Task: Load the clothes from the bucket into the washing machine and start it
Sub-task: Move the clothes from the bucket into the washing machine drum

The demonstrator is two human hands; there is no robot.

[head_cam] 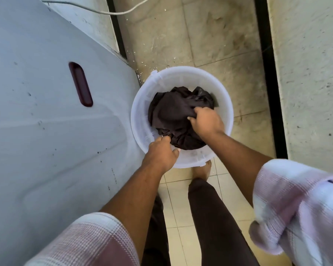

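Washing machine (46, 112) fills 9 o'clock; the white bucket (181, 72) on the floor beside it holds the clothes (171, 112), a dark crumpled bundle. Step in hand: gathering the load. The right hand (206, 121) has its fingers clamped on a fold, and the left hand (160, 152) has its fingers curled at the bundle's 7 o'clock edge, apparently pinching cloth. Next: lift clear of the rim, carry toward 9 o'clock.

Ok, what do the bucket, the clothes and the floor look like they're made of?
The bucket looks like white, slightly translucent plastic, matte, with a moulded rim. The clothes are soft dark fabric, going by creases and folds; fibre unclear. The floor is beige tile, probably ceramic or stone, with grout lines and dull stains.
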